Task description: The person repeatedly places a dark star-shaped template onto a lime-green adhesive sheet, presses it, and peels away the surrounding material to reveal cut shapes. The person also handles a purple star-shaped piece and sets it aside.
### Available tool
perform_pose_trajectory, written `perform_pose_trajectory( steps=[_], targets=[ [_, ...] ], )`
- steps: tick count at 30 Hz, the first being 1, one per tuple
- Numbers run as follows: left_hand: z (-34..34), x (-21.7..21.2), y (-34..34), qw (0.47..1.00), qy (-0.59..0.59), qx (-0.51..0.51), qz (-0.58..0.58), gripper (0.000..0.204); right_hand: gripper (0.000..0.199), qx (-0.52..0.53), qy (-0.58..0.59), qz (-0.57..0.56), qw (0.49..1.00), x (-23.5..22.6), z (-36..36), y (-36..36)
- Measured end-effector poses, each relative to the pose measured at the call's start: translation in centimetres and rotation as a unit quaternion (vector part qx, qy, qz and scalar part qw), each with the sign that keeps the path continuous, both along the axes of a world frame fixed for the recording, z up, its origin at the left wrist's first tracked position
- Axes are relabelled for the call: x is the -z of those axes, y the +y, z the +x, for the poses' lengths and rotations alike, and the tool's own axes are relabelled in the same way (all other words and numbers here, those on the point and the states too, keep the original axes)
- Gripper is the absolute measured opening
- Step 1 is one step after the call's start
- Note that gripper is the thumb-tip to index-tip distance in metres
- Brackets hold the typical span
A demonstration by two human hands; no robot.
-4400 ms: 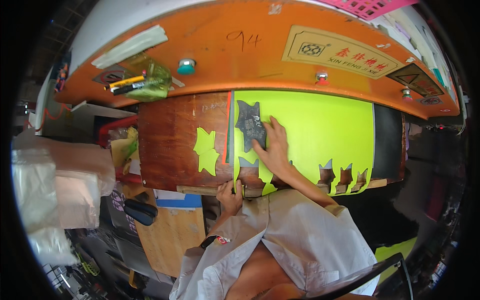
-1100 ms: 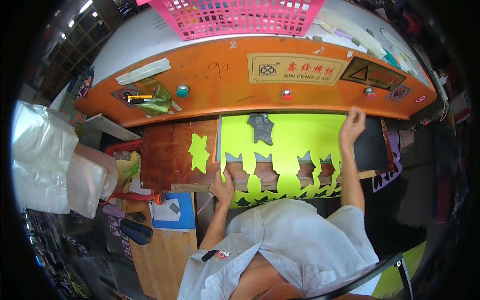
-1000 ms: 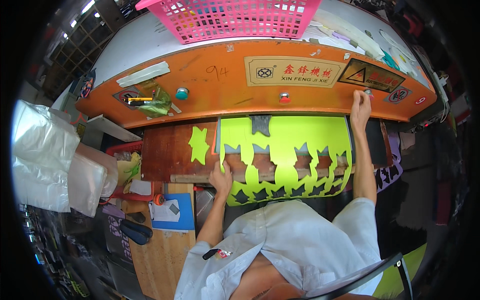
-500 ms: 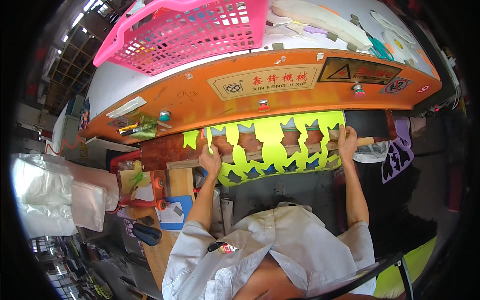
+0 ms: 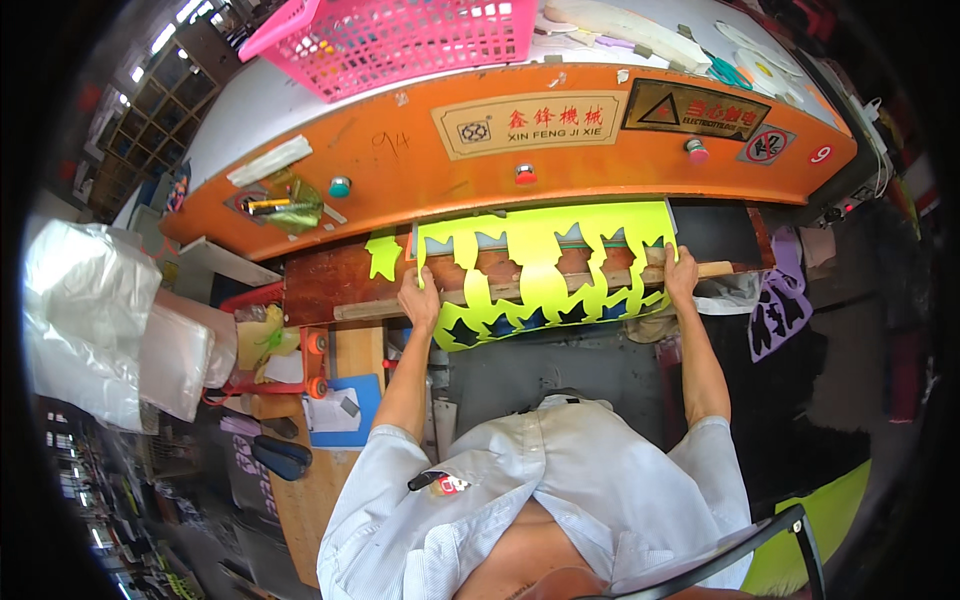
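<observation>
A bright yellow-green sheet (image 5: 540, 262) with rows of jagged cut-outs spreads in front of me, its far part at the lower lip of the orange machine (image 5: 400, 190). Its near part droops over the front edge of a brown board (image 5: 340, 285). My left hand (image 5: 419, 297) grips the sheet's left edge between thumb and fingers. On the right edge, my right hand (image 5: 681, 274) pinches it the same way. Left of the sheet, a small jagged yellow-green piece (image 5: 382, 257) lies on the board.
A pink basket (image 5: 400, 50) and teal scissors (image 5: 728, 72) sit on the machine's white top. Push buttons (image 5: 525, 174) line its front. At left are clear plastic bags (image 5: 85, 320), a red crate (image 5: 262, 296) and a blue clipboard (image 5: 368, 400). A purple cut-out sheet (image 5: 780, 310) hangs at right.
The view has shifted, so the machine, sheet and hands all appear higher. Both hands keep their hold on the sheet's side edges.
</observation>
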State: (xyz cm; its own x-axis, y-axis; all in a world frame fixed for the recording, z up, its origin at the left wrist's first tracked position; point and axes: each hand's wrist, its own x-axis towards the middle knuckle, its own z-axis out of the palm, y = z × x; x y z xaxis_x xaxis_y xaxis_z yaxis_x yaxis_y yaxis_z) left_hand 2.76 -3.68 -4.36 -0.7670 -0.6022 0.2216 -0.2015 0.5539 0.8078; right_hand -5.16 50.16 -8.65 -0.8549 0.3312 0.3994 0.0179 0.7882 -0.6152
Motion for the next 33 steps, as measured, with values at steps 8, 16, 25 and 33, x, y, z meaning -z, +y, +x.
perform_pose_trajectory(
  steps=[8, 16, 25, 33],
  targets=[
    [10.4, 1.3, 2.5, 0.99, 0.07, -0.003, -0.119, 0.046, 0.038, 0.112, -0.063, 0.029, 0.991, -2.4, 9.0, -2.6],
    [19.3, 3.5, 8.6, 0.991, -0.07, 0.098, -0.059, 0.031, 0.09, -0.251, -0.091, 0.051, 0.962, -6.7, 7.7, -33.2],
    [25.6, 6.0, 9.4, 0.996, -0.057, 0.068, -0.017, 0.015, 0.068, -0.203, -0.254, -0.498, 0.804, -7.8, 7.6, -25.2],
    [25.0, 5.2, 8.6, 0.989, -0.081, 0.118, -0.044, 0.021, 0.064, -0.217, -0.058, -0.027, 0.974, -5.9, 10.5, -24.3]
  ],
)
